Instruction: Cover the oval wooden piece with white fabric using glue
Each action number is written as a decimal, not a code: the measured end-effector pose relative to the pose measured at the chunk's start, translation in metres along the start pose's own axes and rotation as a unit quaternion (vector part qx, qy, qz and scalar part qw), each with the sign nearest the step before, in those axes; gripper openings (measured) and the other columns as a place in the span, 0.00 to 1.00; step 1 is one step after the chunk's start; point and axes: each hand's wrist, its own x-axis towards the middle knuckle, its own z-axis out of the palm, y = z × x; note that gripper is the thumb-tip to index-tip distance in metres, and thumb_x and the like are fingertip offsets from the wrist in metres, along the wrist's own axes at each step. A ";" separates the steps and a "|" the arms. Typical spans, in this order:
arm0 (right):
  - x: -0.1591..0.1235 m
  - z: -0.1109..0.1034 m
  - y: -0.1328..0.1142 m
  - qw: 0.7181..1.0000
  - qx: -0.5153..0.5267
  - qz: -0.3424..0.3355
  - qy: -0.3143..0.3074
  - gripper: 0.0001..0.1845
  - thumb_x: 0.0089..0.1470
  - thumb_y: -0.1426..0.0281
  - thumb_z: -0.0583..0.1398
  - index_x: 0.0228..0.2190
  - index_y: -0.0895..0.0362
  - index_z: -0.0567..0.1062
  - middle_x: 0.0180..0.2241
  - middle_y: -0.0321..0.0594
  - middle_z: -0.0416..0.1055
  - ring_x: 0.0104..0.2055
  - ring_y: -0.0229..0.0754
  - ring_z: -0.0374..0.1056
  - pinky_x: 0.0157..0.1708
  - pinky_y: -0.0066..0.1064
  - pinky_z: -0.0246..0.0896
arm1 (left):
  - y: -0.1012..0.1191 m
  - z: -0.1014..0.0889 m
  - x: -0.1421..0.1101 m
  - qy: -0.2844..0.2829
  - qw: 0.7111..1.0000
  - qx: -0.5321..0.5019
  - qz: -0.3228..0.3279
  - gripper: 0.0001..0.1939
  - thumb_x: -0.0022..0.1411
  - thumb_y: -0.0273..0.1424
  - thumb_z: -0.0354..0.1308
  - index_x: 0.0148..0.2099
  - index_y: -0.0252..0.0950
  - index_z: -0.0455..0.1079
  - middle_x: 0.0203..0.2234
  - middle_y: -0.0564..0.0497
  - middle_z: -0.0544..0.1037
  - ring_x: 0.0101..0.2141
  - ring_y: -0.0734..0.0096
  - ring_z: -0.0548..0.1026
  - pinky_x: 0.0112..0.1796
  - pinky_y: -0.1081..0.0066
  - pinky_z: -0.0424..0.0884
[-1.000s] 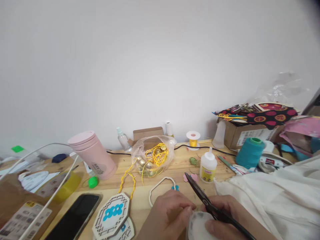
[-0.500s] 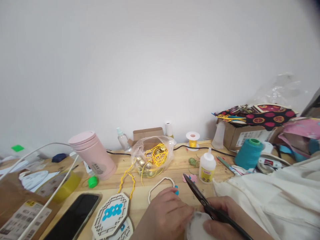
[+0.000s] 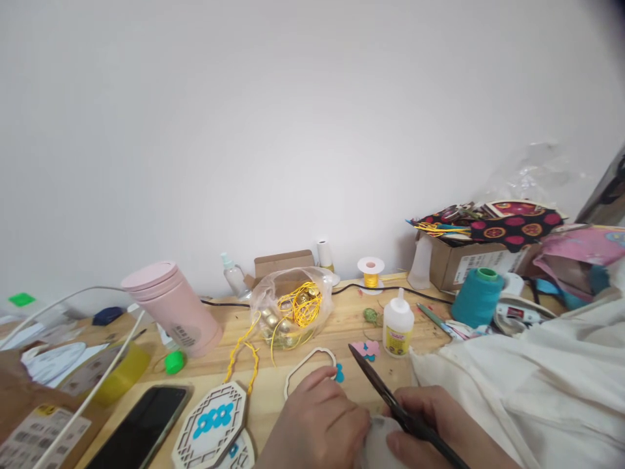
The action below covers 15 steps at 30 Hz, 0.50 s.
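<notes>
My right hand [image 3: 439, 417] is closed round a pair of dark scissors [image 3: 374, 376]. Their blades are together and point up and left over the table. Between my two hands is a whitish, translucent round piece [image 3: 383, 443], with my right thumb lying on it. My left hand [image 3: 317, 420] has its fingers curled at the left edge of this piece; its fingertips are hidden. Just beyond my left hand lie a thin wooden frame [image 3: 288, 378] and a blue flower cutout [image 3: 340, 373]. Pink flower cutouts [image 3: 365, 350] lie near the scissor tips, beside a white glue bottle [image 3: 398, 326].
Left of my hands are an octagonal wooden ornament [image 3: 211, 423], a phone [image 3: 139, 426] and a pink tumbler [image 3: 176, 309]. Behind stands a plastic bag of golden bells [image 3: 273, 319]. A teal thread cone [image 3: 477, 299] and white cloth [image 3: 532, 391] are at right.
The view has shifted slightly, so most things sit a little further left. Both hands keep their hold, and the scissors stay pointed the same way.
</notes>
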 end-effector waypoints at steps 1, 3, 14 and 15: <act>0.000 0.001 0.001 1.000 -0.005 -0.005 0.007 0.05 0.37 0.73 0.54 0.16 0.56 0.62 0.15 0.28 0.48 0.19 0.33 0.48 0.17 0.24 0.42 | 0.002 0.001 0.000 0.002 1.000 0.017 0.009 0.14 0.60 0.24 0.45 0.26 0.36 0.67 0.14 0.58 0.72 0.18 0.77 0.69 0.39 0.69 0.67; 0.001 0.003 0.003 1.000 -0.019 -0.004 -0.016 0.06 0.36 0.74 0.53 0.15 0.56 0.59 0.15 0.27 0.47 0.19 0.32 0.46 0.16 0.24 0.39 | 0.005 0.001 0.001 0.005 0.998 0.051 0.028 0.14 0.60 0.22 0.44 0.25 0.35 0.67 0.13 0.58 0.71 0.18 0.77 0.68 0.39 0.70 0.67; -0.001 -0.007 -0.004 0.997 0.008 -0.012 -0.073 0.07 0.40 0.68 0.53 0.22 0.59 0.67 0.17 0.29 0.51 0.20 0.33 0.48 0.18 0.26 0.39 | -0.003 -0.005 -0.002 0.005 0.975 0.005 -0.222 0.09 0.52 0.21 0.52 0.23 0.36 0.67 0.15 0.53 0.72 0.21 0.73 0.70 0.29 0.73 0.67; -0.002 -0.007 -0.004 0.997 0.016 -0.014 -0.079 0.07 0.40 0.68 0.54 0.23 0.58 0.68 0.17 0.29 0.51 0.20 0.33 0.48 0.18 0.25 0.39 | -0.004 -0.006 -0.003 -0.014 0.968 -0.001 -0.250 0.08 0.52 0.22 0.52 0.23 0.36 0.67 0.16 0.53 0.72 0.21 0.73 0.70 0.25 0.75 0.66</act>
